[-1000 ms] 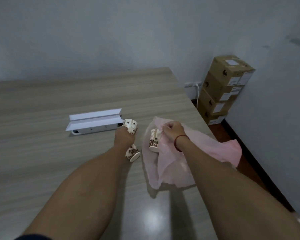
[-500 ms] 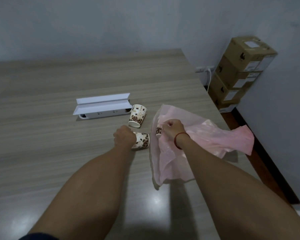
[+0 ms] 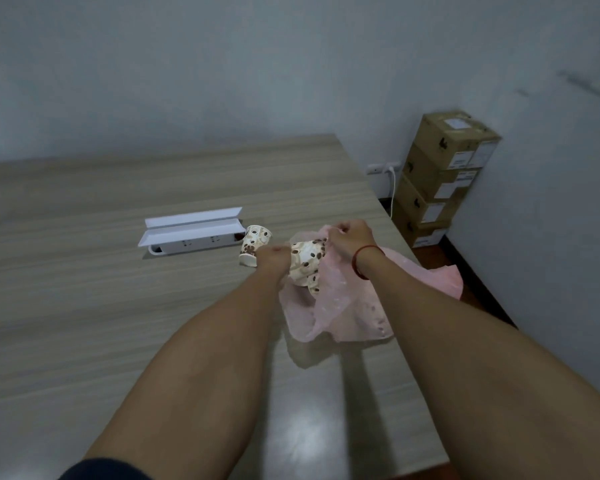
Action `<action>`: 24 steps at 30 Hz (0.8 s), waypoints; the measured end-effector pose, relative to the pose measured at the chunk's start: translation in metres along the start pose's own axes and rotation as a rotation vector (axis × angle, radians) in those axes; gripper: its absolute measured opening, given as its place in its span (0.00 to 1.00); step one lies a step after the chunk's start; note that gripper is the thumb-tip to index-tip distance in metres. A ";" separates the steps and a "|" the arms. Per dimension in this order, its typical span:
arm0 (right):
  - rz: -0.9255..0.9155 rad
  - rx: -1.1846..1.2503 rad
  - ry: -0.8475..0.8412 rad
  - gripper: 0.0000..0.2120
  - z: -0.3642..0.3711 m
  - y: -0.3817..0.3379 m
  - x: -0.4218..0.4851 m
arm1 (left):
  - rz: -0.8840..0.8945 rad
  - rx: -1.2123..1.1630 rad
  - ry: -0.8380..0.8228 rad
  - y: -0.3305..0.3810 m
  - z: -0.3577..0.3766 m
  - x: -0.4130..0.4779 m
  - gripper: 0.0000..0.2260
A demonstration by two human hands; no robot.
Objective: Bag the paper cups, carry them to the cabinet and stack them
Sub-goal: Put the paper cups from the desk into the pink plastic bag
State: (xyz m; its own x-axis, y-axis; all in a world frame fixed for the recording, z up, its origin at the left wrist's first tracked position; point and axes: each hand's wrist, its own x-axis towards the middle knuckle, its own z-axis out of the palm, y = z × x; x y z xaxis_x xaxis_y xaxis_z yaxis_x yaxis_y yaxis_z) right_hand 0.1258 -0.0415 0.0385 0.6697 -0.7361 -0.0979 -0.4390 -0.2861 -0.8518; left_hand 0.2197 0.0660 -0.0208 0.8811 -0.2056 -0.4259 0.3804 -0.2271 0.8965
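A pink plastic bag (image 3: 347,306) lies on the wooden table (image 3: 84,306) near its right edge. My right hand (image 3: 349,235) pinches the bag's rim and holds its mouth up. My left hand (image 3: 274,259) grips a white paper cup (image 3: 307,259) with brown coffee-bean print, tipped sideways at the bag's mouth. Another cup of the same print shows partly inside the bag, just below the held one. One more paper cup (image 3: 253,245) stands upside down on the table, just left of my left hand.
A white power strip box (image 3: 191,233) with an open lid sits on the table beyond the cups. Stacked cardboard boxes (image 3: 440,178) stand on the floor against the wall, past the table's right edge. A wall socket (image 3: 383,168) with a white cable is beside them.
My left hand has lifted the cup it gripped on the table and brought it right to the bag's mouth. My right hand has raised the bag's rim.
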 end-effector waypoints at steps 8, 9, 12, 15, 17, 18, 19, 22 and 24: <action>0.023 -0.005 0.043 0.08 -0.034 -0.002 0.020 | -0.234 0.095 -0.622 0.020 0.020 -0.013 0.02; 0.032 -0.008 0.038 0.08 -0.032 0.000 0.022 | -0.240 0.099 -0.660 0.020 0.020 -0.010 0.02; 0.060 -0.008 0.022 0.10 -0.019 0.005 0.023 | -0.161 0.042 -0.575 0.017 0.031 -0.002 0.07; 0.070 0.009 0.023 0.12 -0.009 0.006 0.023 | -0.069 -0.033 -0.377 0.016 0.041 -0.006 0.08; 0.071 0.026 0.027 0.10 -0.007 0.006 0.026 | -0.060 -0.026 -0.409 0.020 0.045 -0.009 0.07; 0.078 0.040 0.035 0.10 -0.007 0.008 0.028 | -0.068 0.015 -0.482 0.022 0.047 -0.010 0.06; 0.091 0.050 0.041 0.10 -0.008 0.009 0.030 | -0.090 0.074 -0.582 0.026 0.048 -0.010 0.05; 0.107 0.050 0.034 0.13 -0.006 0.013 0.036 | -0.194 0.219 -0.824 0.026 0.045 -0.007 0.07; 0.111 0.049 0.027 0.13 -0.003 0.017 0.040 | -0.229 0.264 -0.851 0.020 0.041 -0.001 0.08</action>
State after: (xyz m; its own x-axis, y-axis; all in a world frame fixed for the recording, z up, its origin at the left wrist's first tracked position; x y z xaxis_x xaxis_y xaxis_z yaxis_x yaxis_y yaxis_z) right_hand 0.1433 -0.0778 0.0219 0.6017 -0.7782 -0.1798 -0.4797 -0.1721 -0.8604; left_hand 0.2148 0.0225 -0.0073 0.2489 -0.7362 -0.6293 0.3516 -0.5367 0.7670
